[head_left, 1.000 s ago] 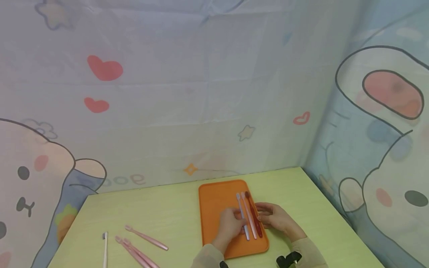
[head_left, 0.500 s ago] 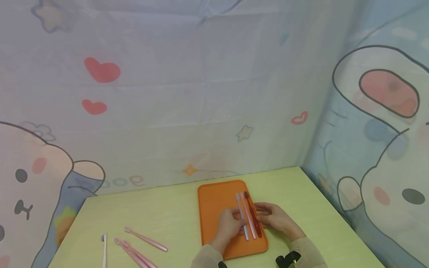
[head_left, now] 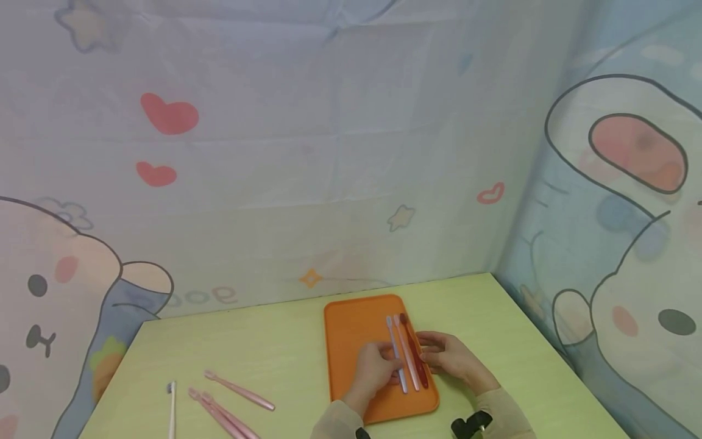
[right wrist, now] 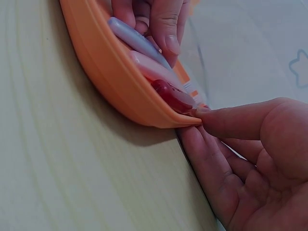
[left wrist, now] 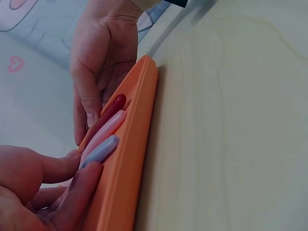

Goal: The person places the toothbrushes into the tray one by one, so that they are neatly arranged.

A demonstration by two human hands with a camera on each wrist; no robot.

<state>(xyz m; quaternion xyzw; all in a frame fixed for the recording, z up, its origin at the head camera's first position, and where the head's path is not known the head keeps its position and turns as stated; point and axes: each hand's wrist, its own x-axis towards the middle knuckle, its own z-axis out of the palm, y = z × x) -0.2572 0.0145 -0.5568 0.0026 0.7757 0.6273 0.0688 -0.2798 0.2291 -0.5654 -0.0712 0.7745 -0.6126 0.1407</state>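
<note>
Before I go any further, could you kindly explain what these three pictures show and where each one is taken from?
There is no machine here: a person works with two bare hands and wears three cameras. The wide picture comes from a camera on the head, looking down at a yellow-green table with cartoon-printed cloth behind it. The two close pictures come from cameras on the wrists.

On the table lies an orange tray. In it three toothbrushes lie side by side: a blue toothbrush, a pink toothbrush and a dark red toothbrush. The left hand touches the blue one with its fingers; the right hand rests its fingertips against the tray's rim beside the red one. Neither hand lifts anything.

To the left on the table lie loose pink toothbrushes and a white toothbrush.
</note>
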